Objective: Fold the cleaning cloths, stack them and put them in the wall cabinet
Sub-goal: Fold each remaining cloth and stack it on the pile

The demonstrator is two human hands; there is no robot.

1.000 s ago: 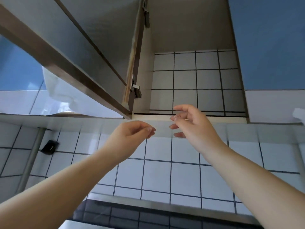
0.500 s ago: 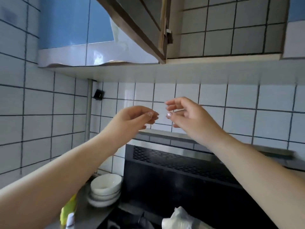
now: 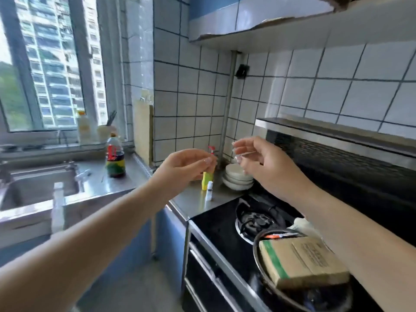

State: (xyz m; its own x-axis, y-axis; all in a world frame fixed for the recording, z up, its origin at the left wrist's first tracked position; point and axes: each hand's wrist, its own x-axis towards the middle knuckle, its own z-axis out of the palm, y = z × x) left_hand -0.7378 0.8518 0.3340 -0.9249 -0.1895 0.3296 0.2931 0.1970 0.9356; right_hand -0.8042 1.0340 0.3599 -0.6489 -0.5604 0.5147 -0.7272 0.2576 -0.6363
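My left hand [image 3: 188,164] hovers in the air above the steel counter, its fingertips pinched against the thumb with nothing in them. My right hand [image 3: 265,167] hangs beside it, a short gap apart, fingers loosely curled and spread, also holding nothing. The underside of the wall cabinet [image 3: 270,25] shows at the top right; its inside is out of view. A crumpled white thing [image 3: 302,224] lies by the stove behind my right forearm; I cannot tell whether it is a cloth. No folded cloth is in sight.
Below my hands stand stacked white bowls [image 3: 238,179], a yellow pump bottle [image 3: 207,180] and a small white bottle [image 3: 209,192]. A black gas stove [image 3: 254,219] carries a pan holding a cardboard box [image 3: 301,260]. Range hood [image 3: 337,140] right, sink [image 3: 36,188] and dark bottle [image 3: 115,159] left.
The view has swung down and left, from the open wall cabinet to the counter, stove and sink. Both hands came down with it, keeping about the same pose and gap.
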